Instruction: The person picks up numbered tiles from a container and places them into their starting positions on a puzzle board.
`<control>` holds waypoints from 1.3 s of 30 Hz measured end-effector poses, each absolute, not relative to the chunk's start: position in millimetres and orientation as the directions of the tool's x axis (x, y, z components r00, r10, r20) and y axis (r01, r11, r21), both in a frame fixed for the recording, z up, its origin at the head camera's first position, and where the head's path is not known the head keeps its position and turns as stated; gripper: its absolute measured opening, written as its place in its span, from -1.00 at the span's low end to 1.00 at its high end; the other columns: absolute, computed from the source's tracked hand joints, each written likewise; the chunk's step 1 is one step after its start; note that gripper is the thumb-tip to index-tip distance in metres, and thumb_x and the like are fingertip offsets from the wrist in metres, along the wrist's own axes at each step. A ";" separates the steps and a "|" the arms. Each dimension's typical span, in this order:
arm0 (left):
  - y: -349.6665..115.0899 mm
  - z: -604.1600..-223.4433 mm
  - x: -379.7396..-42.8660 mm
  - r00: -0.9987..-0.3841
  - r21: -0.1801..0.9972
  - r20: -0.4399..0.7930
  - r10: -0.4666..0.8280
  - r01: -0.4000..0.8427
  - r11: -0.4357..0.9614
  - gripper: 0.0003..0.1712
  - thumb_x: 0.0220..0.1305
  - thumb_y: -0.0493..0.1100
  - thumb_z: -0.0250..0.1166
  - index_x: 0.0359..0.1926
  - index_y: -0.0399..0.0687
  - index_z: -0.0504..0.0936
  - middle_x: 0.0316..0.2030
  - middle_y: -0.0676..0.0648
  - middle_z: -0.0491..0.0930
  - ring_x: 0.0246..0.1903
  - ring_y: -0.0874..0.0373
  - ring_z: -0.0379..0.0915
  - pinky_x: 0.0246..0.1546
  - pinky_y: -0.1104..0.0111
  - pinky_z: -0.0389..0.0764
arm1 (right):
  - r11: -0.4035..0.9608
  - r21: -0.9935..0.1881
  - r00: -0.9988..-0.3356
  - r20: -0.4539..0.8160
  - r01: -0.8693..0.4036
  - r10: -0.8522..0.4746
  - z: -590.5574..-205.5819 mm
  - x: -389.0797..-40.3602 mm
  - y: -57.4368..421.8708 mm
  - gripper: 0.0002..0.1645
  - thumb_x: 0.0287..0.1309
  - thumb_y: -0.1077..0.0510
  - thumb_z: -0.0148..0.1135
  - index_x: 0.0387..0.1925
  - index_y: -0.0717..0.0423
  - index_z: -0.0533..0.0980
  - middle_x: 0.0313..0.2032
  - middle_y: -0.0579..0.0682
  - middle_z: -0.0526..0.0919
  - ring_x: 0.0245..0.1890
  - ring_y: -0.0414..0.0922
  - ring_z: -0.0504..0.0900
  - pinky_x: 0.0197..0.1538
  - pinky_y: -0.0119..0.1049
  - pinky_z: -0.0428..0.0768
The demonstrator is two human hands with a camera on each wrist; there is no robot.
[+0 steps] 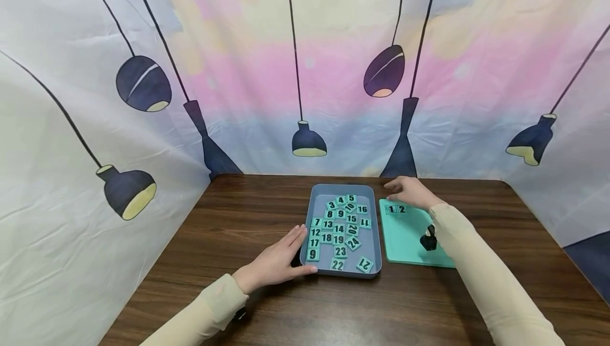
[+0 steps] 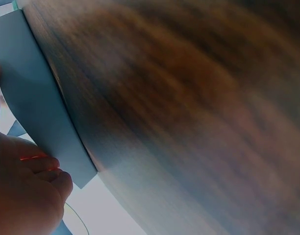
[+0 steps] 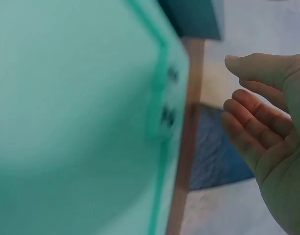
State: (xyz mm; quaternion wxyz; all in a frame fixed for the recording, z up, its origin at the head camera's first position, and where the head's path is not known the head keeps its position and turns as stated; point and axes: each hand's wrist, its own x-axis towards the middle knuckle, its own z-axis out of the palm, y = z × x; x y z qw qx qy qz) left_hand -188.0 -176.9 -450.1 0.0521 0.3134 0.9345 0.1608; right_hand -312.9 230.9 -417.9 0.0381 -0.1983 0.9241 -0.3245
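Note:
A blue-grey tray (image 1: 322, 195) holds many small green number tiles (image 1: 339, 229), loosely laid out. My left hand (image 1: 272, 262) rests at its near left corner, fingers straight along the side and thumb at the front edge. In the left wrist view, this hand (image 2: 30, 193) is against the tray's outer wall (image 2: 42, 93). To the right of the tray lies a flat green board (image 1: 405, 237), with tiles 1 (image 1: 391, 209) and 2 (image 1: 402, 209) side by side at its top left. Over the board's far edge hovers my right hand (image 1: 411, 192); its fingers (image 3: 248, 122) are loosely bent around nothing.
Both stand on a dark brown wooden table (image 1: 252, 205). Behind it hangs a fabric backdrop (image 1: 257, 70) printed with lamps. The tray's raised wall stands close beside the board's left edge.

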 end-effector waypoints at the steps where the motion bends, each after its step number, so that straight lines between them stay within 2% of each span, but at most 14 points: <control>1: -176.8 -449.8 -187.9 -0.799 0.335 0.002 0.602 0.568 0.752 0.19 0.29 0.54 0.07 0.58 -0.23 0.03 0.57 -0.24 -0.04 0.55 -0.06 -0.17 0.40 0.02 0.24 | 0.702 -0.619 -0.914 0.065 -0.352 -0.401 -414.7 -314.3 225.2 -0.45 0.36 0.17 0.28 0.28 0.35 0.48 0.19 0.35 0.54 0.14 0.27 0.54 0.07 0.12 0.58; 12: -177.4 -449.2 -188.1 -0.801 0.335 -0.016 0.598 0.559 0.758 0.20 0.28 0.56 0.06 0.59 -0.19 0.01 0.57 -0.20 -0.05 0.55 -0.01 -0.17 0.39 0.04 0.25 | 0.653 -0.632 -0.874 0.081 -0.417 -0.479 -406.9 -332.7 165.7 -0.44 0.33 0.21 0.31 0.30 0.31 0.48 0.24 0.30 0.51 0.21 0.24 0.53 0.09 0.07 0.60; 17: -177.3 -447.9 -188.8 -0.805 0.335 -0.025 0.592 0.551 0.764 0.21 0.27 0.58 0.05 0.60 -0.16 -0.01 0.58 -0.18 -0.07 0.56 0.03 -0.20 0.41 0.07 0.24 | 0.638 -0.617 -0.843 0.079 -0.461 -0.532 -411.2 -340.8 141.3 -0.47 0.33 0.24 0.28 0.28 0.34 0.49 0.21 0.32 0.54 0.15 0.23 0.56 0.05 0.04 0.61; 23: -177.2 -446.9 -188.5 -0.801 0.346 -0.028 0.598 0.554 0.757 0.19 0.29 0.55 0.06 0.59 -0.18 0.01 0.57 -0.20 -0.05 0.55 0.00 -0.18 0.39 0.04 0.26 | 0.661 -0.607 -0.841 0.025 -0.442 -0.540 -421.9 -344.9 116.7 -0.47 0.33 0.22 0.29 0.28 0.32 0.49 0.22 0.27 0.54 0.19 0.20 0.54 0.11 0.00 0.59; 27: -177.2 -446.7 -187.7 -0.802 0.352 -0.035 0.596 0.549 0.759 0.18 0.29 0.55 0.06 0.60 -0.17 0.00 0.58 -0.20 -0.05 0.55 0.00 -0.18 0.38 0.04 0.27 | 0.673 -0.613 -0.844 -0.017 -0.415 -0.536 -427.3 -345.1 103.4 -0.46 0.31 0.23 0.31 0.29 0.29 0.50 0.25 0.23 0.52 0.23 0.19 0.51 0.15 0.02 0.56; 34: -177.2 -446.4 -186.1 -0.805 0.346 -0.041 0.592 0.544 0.764 0.19 0.29 0.56 0.04 0.60 -0.15 -0.02 0.58 -0.19 -0.07 0.56 0.02 -0.19 0.40 0.06 0.25 | 0.686 -0.541 -0.800 -0.043 -0.486 -0.599 -432.9 -347.6 91.2 -0.52 0.31 0.32 0.24 0.26 0.29 0.53 0.24 0.22 0.53 0.27 0.18 0.47 0.19 0.02 0.54; 39: -177.1 -446.4 -186.2 -0.804 0.351 -0.038 0.593 0.545 0.761 0.18 0.29 0.56 0.04 0.60 -0.15 -0.01 0.58 -0.19 -0.07 0.56 0.02 -0.19 0.40 0.05 0.25 | 0.698 -0.514 -0.794 -0.055 -0.498 -0.606 -437.1 -350.1 89.2 -0.53 0.29 0.33 0.26 0.23 0.25 0.56 0.24 0.20 0.55 0.28 0.18 0.47 0.11 -0.01 0.57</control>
